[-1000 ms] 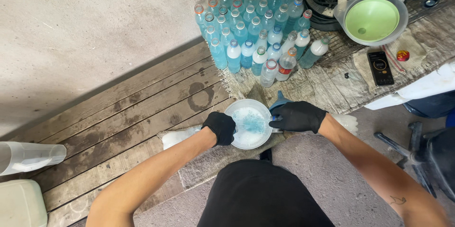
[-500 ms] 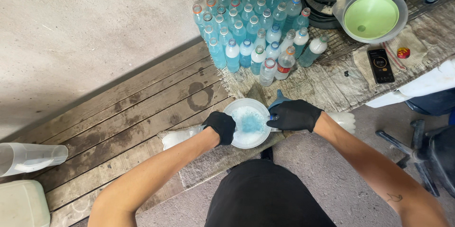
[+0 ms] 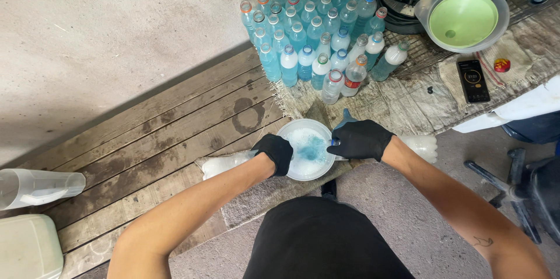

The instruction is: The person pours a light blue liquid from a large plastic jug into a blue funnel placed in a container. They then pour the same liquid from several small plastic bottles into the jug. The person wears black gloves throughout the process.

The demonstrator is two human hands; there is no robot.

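left hand (image 3: pixel 275 152) grip closed on the white funnel (image 3: pixel 308 149) rim, right hand (image 3: pixel 359 139) clasps a blue bottle (image 3: pixel 343 123).

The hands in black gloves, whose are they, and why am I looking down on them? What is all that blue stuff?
The picture comes from a camera worn on a person's head, so you look down at that person's own arms. The left hand steadies a white funnel with blue liquid and foam in it. The right hand holds something small and blue at the funnel's rim; I cannot tell what. Behind stand many plastic bottles of blue liquid on a wooden bench. A green funnel and a phone lie to the right.
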